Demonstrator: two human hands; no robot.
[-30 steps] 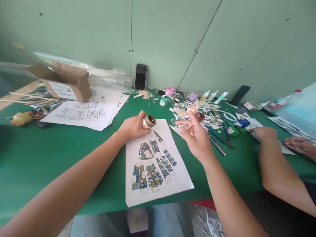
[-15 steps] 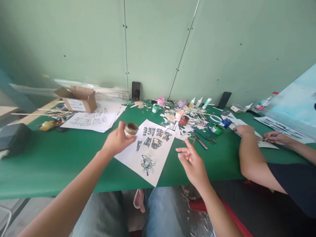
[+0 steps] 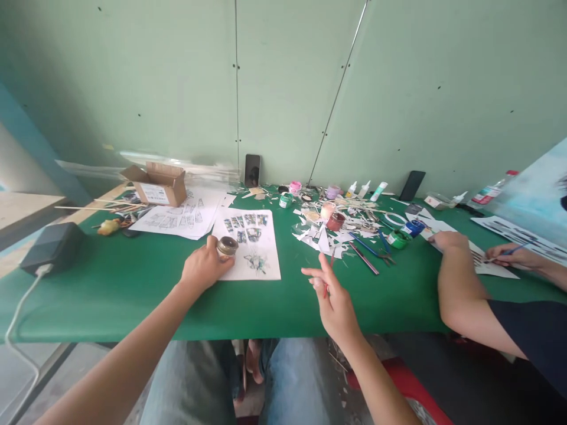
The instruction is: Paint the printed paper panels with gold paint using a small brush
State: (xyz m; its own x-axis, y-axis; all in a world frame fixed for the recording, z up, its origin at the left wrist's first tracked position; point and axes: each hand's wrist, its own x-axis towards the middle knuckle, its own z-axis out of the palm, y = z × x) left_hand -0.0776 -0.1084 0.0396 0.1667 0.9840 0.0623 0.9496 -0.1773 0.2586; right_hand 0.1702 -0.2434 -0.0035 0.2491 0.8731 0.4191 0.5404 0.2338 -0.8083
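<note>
My left hand (image 3: 204,263) is wrapped round a small glass jar (image 3: 227,247) with a dark opening, held upright over the left edge of a white sheet (image 3: 268,268). Painted pieces in blue, green and gold and a sketch-like figure show on that sheet. To the right of the paper, my right hand (image 3: 332,295) is raised above the green table, some fingers stretched out. A thin red brush (image 3: 325,290) is held among its fingers, partly hidden by them.
Paper scraps (image 3: 321,239), open paint jars (image 3: 335,221) and pliers (image 3: 383,255) lie beyond my right hand. A cardboard box (image 3: 162,186) and printed sheets stand back left. At the right, a person's hand (image 3: 514,255) holds a brush over paper.
The sheet has turned straighter and shifted left and away from me. My left hand has lowered with the jar, close to the sheet. My right hand has moved slightly left and down.
</note>
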